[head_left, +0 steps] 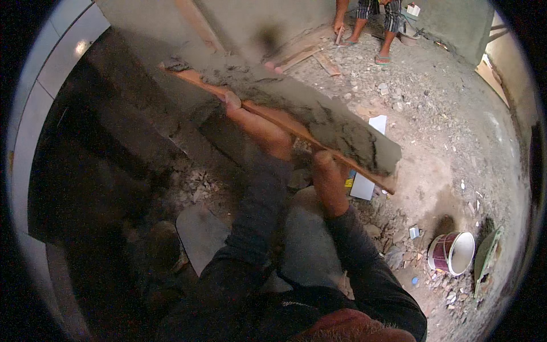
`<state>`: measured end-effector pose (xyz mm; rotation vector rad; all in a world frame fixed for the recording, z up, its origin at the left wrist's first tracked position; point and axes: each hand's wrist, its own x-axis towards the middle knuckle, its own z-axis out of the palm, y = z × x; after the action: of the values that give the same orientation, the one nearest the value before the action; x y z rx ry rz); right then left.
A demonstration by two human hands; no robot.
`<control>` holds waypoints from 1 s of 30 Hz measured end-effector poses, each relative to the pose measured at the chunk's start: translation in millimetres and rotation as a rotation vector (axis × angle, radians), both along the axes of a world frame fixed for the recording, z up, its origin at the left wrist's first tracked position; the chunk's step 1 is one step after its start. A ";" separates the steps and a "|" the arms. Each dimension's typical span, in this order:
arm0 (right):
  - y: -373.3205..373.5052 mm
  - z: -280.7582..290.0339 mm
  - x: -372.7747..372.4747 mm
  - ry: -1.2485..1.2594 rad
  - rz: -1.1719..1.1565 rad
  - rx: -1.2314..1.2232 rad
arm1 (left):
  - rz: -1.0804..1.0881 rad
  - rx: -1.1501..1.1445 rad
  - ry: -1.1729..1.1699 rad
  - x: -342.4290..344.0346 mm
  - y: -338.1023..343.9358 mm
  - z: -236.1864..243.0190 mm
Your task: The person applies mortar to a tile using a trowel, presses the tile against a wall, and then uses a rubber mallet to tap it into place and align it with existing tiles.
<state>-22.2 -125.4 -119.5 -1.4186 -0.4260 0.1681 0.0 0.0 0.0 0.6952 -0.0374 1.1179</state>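
Observation:
A long wooden board heaped with wet grey mortar runs from the upper left to the right of the middle. My left hand grips its edge near the far left end. My right hand grips the same edge nearer the loaded right end. Both forearms come up from below in dark sleeves. The board lies tilted against a grey plastered wall at the top.
Rubble covers the ground. A dark red bucket lies on its side at the lower right, next to a green pan. A white slab lies under the board. Another person's legs stand at the top. Loose planks lie nearby.

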 end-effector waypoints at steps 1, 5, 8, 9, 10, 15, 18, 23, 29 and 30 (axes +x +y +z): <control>-7.0 -8.6 9.8 -0.060 -0.011 -0.084 | -0.008 -0.004 -0.007 -1.0 -7.6 4.3; -34.3 -12.6 11.6 -0.236 -0.033 -0.076 | -0.128 -0.093 -0.178 -11.8 -18.5 5.9; -33.5 -8.7 13.9 -0.198 0.038 0.261 | -0.219 -0.035 -0.197 -24.1 -28.0 14.8; -30.8 -7.8 17.0 -0.185 0.072 0.387 | -0.175 -0.054 -0.170 -25.2 -26.5 14.0; -27.6 -6.9 18.3 -0.182 0.114 0.502 | -0.131 -0.074 -0.142 -26.1 -24.9 13.0; -15.2 9.1 35.5 -0.272 0.311 0.853 | -0.054 -0.013 -0.239 -44.0 -13.6 15.5; -38.1 45.8 45.2 -0.342 0.256 0.935 | -0.133 0.084 -0.282 -48.8 -4.4 15.1; -39.1 114.4 51.8 -0.351 0.067 1.045 | -0.313 0.091 -0.357 -39.2 44.3 -25.6; -19.8 133.4 89.4 -0.272 0.186 0.864 | 0.148 0.091 -0.119 -82.1 100.2 -47.9; -7.7 146.7 86.0 -0.299 0.176 0.795 | 0.216 0.087 -0.039 -83.2 108.2 -62.1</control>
<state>63.8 -133.1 27.2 -0.6189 -0.7643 -0.0755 -83.2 108.2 -62.1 0.7678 -0.0456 1.3430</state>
